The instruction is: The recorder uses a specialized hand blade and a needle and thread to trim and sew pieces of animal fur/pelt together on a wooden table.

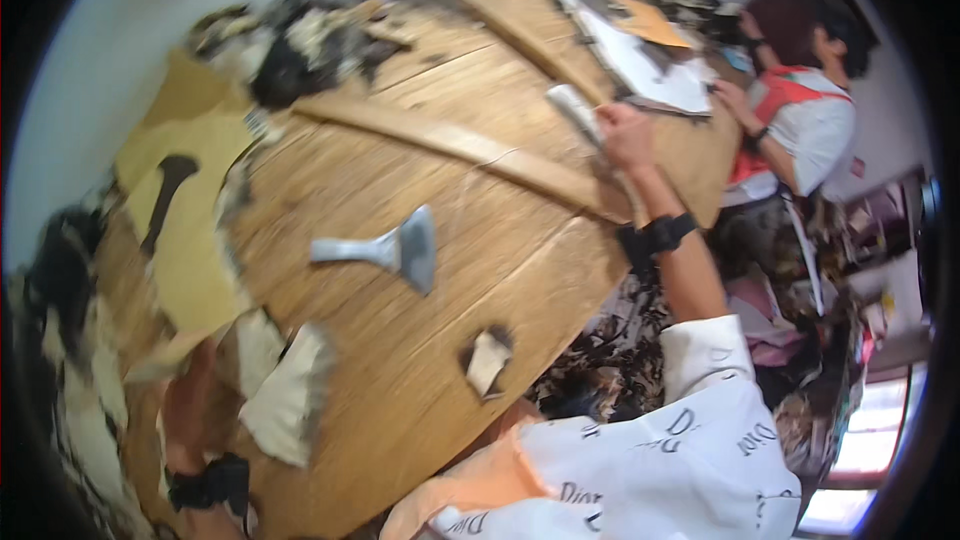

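At the table's right side my right hand (628, 137) is closed, its fingers against a pale tube-shaped thing (573, 110); blur hides its exact kind. My left hand (188, 395) is low at the left, at the lower edge of a yellow pattern sheet (190, 240) with a dark narrow cut-out shape on it. The sheet covers that hand's fingers. Beside it lie cream hide pieces (290, 400). A wide-bladed scraper (385, 250) rests on the wooden table (360, 340), apart from both hands.
One wooden slat (460, 147) crosses the table; another slat (510, 30) lies farther back. Fur scraps (310, 50) are heaped at the back left. A small fur-edged piece (488, 362) lies near the front edge. At the right stands a co-worker (800, 120) by a white board (640, 50).
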Action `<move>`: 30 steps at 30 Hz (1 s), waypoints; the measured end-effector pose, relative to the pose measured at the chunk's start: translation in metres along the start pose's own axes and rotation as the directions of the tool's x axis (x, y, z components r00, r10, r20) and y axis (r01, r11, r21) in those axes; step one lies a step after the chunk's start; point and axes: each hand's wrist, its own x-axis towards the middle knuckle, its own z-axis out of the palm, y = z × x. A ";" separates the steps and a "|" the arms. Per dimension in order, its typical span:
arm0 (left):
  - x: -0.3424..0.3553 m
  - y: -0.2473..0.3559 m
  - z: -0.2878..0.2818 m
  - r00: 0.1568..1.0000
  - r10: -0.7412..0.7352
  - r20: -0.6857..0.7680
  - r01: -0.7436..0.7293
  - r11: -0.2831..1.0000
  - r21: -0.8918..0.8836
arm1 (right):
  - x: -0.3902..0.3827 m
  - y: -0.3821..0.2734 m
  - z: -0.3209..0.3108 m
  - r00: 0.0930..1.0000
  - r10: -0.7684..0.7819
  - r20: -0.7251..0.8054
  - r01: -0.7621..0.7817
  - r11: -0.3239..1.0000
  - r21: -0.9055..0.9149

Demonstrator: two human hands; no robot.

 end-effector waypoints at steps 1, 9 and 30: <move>-0.002 -0.007 -0.006 0.998 -0.068 0.019 0.065 0.992 0.105 | 0.009 0.003 0.007 1.000 -0.020 0.016 0.021 0.999 -0.035; -0.069 0.064 0.045 0.952 0.303 -0.045 -0.269 0.898 0.348 | 0.055 0.060 0.034 0.977 -0.091 0.194 0.118 0.983 -0.137; -0.037 0.061 -0.023 0.545 0.119 -0.830 -0.166 0.986 0.032 | -0.053 -0.270 -0.053 0.699 -0.625 0.346 0.304 0.699 0.648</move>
